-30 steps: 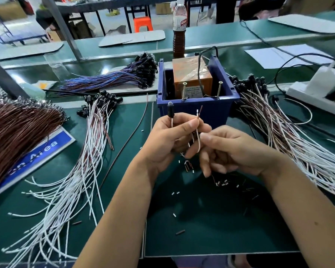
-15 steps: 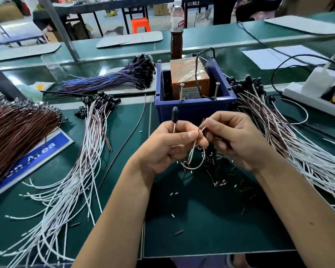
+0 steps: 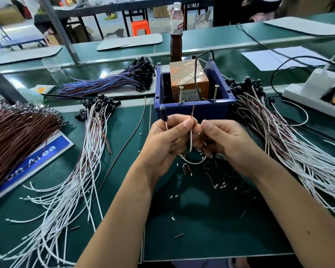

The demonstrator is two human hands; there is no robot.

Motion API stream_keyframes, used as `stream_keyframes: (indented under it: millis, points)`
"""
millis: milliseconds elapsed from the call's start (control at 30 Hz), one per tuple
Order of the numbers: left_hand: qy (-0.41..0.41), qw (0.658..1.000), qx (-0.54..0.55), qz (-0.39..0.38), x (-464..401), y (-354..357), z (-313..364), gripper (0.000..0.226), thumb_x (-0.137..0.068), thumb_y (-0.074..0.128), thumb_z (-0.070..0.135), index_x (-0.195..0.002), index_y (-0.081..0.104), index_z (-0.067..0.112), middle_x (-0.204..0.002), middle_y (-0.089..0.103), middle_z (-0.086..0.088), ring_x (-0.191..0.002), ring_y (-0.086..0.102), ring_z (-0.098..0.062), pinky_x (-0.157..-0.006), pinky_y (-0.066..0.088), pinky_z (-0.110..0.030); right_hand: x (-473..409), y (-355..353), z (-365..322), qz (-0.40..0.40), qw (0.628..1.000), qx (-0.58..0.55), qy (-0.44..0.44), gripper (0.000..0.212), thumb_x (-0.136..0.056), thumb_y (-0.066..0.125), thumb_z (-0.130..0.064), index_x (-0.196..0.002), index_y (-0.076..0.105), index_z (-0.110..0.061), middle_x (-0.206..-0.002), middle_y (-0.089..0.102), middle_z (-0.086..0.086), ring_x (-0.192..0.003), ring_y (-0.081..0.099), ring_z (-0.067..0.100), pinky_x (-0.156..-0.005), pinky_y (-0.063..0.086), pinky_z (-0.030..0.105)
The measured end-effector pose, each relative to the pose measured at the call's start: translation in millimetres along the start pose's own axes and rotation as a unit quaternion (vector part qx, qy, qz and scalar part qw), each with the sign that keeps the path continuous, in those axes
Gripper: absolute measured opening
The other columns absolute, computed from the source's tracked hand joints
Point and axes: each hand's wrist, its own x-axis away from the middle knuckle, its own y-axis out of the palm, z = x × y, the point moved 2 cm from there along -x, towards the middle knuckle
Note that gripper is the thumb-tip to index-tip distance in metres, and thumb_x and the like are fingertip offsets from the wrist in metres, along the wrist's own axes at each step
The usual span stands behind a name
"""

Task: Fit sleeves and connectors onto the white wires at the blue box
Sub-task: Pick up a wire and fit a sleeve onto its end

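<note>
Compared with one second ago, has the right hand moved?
Yes. The right hand has risen toward the blue box, its fingertips now near the box's lower front edge.

Green tabletop [image 3: 211, 229] in the foreground. Behind it, a second green bench [image 3: 211, 42] bearing grey mats [image 3: 130, 41]. A grey metal post [image 3: 60, 29] rises at left. Beyond: pale floor [image 3: 112, 28], orange stool [image 3: 141, 27], dark-legged tables [image 3: 108, 8], blue trolley [image 3: 17, 42].
</note>
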Motion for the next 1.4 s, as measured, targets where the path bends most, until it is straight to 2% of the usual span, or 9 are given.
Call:
stream_keyframes:
  millis: [133,300,467,633,733,900,1067,1233,1400]
  points:
    - [0.024,0.999,0.002,0.024,-1,3,-3,0.013,-0.092,0.069,0.025,-0.093,0.077,0.015,-0.077,0.073,-0.001,-0.042,0.039,0.001,-0.051,0.042,-0.016,2,1,-2,-0.048,0.998,0.032,-0.038,0.033,-0.095,0.072,-0.026,-0.113,0.076,0.002,-0.11,0.078,0.019,-0.107,0.074,0.032,-0.097,0.058,0.037]
    - [0.038,0.999,-0.019,0.015,1,10,-2,0.014,-0.094,0.067,0.025,-0.097,0.076,0.015,-0.076,0.073,0.004,-0.044,0.042,0.003,-0.05,0.027,-0.017,2,11,-2,0.011,0.993,0.039,-0.108,0.003,-0.088,0.077,-0.012,-0.09,0.078,-0.011,-0.077,0.076,-0.003,-0.07,0.07,0.006,-0.067,0.054,0.016]
    - [0.066,0.997,-0.011,0.05,1,14,5,0.02,-0.095,0.062,0.014,-0.091,0.079,0.022,-0.12,0.075,-0.004,-0.044,0.038,0.001,-0.046,0.031,-0.013,3,8,-3,0.092,0.982,0.057,-0.157,0.015,-0.093,0.076,-0.019,-0.086,0.075,-0.006,-0.062,0.062,0.017,-0.051,0.052,0.024,-0.047,0.044,0.03]
    - [0.123,0.988,-0.049,0.083,-1,12,10,0.012,-0.097,0.061,0.012,-0.096,0.073,0.012,-0.089,0.076,-0.002,-0.042,0.035,-0.004,-0.044,0.03,-0.015,3,-2,-8,0.211,0.956,0.059,-0.193,0.01,-0.099,0.073,-0.017,-0.091,0.074,-0.012,-0.078,0.073,0.01,-0.057,0.059,0.016,-0.047,0.044,0.026]
    - [0.151,0.972,-0.102,0.15,-2,12,10,0.006,-0.095,0.066,0.015,-0.094,0.072,0.015,-0.082,0.075,-0.009,-0.042,0.039,-0.005,-0.044,0.032,-0.016,3,-7,-7,0.294,0.92,0.138,-0.218,0.015,-0.098,0.075,-0.016,-0.112,0.072,-0.013,-0.077,0.073,0.002,-0.062,0.066,0.01,-0.059,0.05,0.021]
    - [0.22,0.924,-0.192,0.249,0,18,5,0.005,-0.095,0.071,0.008,-0.095,0.067,0.007,-0.081,0.076,-0.015,-0.072,0.073,-0.016,-0.071,0.053,-0.022,5,-8,-5,0.389,0.849,0.251,-0.255,0.031,-0.097,0.07,-0.014,-0.127,0.065,-0.016,-0.074,0.071,-0.004,-0.065,0.067,0.014,-0.063,0.054,0.028]
    - [0.259,0.88,-0.215,0.336,1,19,5,0.006,-0.094,0.071,0.001,-0.089,0.068,0.003,-0.08,0.074,-0.016,-0.076,0.073,-0.018,-0.077,0.054,-0.023,7,-5,-5,0.407,0.792,0.355,-0.284,0.031,-0.097,0.065,-0.006,-0.126,0.075,-0.004,-0.084,0.077,-0.001,-0.066,0.058,-0.005,-0.069,0.044,0.006]
    - [0.272,0.846,-0.229,0.396,-1,16,7,0.012,-0.093,0.071,0.0,-0.084,0.072,0.007,-0.075,0.073,-0.007,-0.072,0.069,-0.014,-0.075,0.054,-0.022,6,2,-8,0.404,0.767,0.406,-0.289,0.031,-0.093,0.066,0.004,-0.123,0.075,0.002,-0.102,0.08,0.011,-0.084,0.064,0.004,-0.082,0.041,-0.002]
    - [0.288,0.826,-0.256,0.411,-4,19,5,0.012,-0.092,0.073,0.005,-0.083,0.073,0.012,-0.073,0.073,-0.006,-0.07,0.07,-0.025,-0.072,0.055,-0.027,5,4,-9,0.389,0.77,0.409,-0.298,0.034,-0.092,0.066,0.006,-0.125,0.073,0.003,-0.081,0.072,0.0,-0.072,0.052,0.001,-0.07,0.036,-0.001]
